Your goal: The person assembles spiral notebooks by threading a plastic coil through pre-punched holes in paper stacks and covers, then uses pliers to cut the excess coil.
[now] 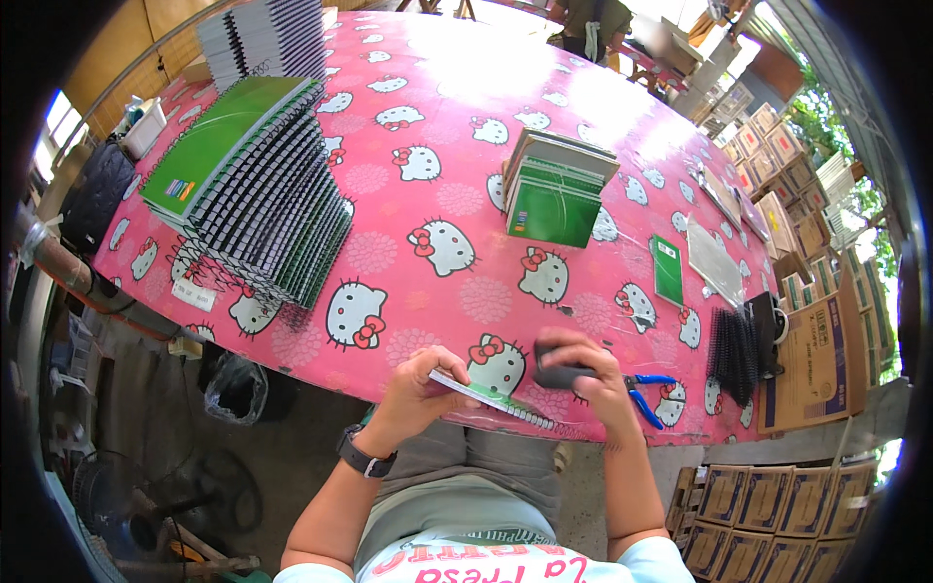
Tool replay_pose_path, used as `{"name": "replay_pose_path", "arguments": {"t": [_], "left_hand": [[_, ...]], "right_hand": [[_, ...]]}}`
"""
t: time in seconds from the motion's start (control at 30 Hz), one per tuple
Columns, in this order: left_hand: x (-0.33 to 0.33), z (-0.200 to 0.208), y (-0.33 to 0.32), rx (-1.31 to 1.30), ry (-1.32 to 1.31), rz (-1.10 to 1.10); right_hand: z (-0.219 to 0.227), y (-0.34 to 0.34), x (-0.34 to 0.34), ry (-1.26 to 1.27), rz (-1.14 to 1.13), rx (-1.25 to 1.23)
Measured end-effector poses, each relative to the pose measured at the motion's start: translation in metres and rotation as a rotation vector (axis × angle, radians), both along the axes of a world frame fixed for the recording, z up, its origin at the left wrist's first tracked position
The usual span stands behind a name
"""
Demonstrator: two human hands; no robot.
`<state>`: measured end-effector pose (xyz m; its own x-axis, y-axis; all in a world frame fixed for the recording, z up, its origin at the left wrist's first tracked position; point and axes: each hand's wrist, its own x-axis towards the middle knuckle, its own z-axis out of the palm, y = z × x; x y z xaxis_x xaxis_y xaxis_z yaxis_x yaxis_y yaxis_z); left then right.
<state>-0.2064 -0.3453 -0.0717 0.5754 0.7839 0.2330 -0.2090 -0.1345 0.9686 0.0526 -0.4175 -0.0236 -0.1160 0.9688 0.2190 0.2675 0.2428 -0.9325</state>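
Note:
My left hand (pixel 423 394) pinches a thin spiral notebook (pixel 494 398) with a green cover, held tilted at the table's near edge. A coil runs along the notebook's right-hand end. My right hand (pixel 598 374), blurred by motion, is closed on a dark grey object (pixel 562 367) just above the notebook; its kind cannot be made out. Beside my right wrist lie blue-handled pliers (pixel 643 394), their jaws hidden behind the hand. A small green notebook (pixel 668 270) lies flat farther right.
A tall stack of green spiral notebooks (pixel 262 194) stands left, with another stack (pixel 262 44) behind. Small green books (pixel 554 204) stand mid-table. Black coils (pixel 732 355) lie right, near cardboard boxes (pixel 812 364). Another person (pixel 593 24) is at the far side. The table (pixel 379 253) has a pink patterned cover.

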Motion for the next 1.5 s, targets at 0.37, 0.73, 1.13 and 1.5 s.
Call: {"name": "replay_pose_path", "arguments": {"t": [0.37, 0.73, 1.13, 1.5], "left_hand": [[0.001, 0.006, 0.001, -0.055, 0.05, -0.028], [-0.003, 0.006, 0.002, -0.053, 0.049, -0.081], [-0.002, 0.003, 0.003, -0.091, 0.101, -0.059], [0.007, 0.001, 0.003, -0.178, -0.169, 0.076]], "right_hand": [[0.024, 0.0, -0.024, 0.13, 0.277, -0.05], [0.024, 0.016, -0.028, 0.109, 0.157, -0.096], [0.024, 0.042, -0.042, -0.232, 0.024, -0.189], [0.027, 0.037, -0.026, -0.875, -0.243, 0.252]]}}
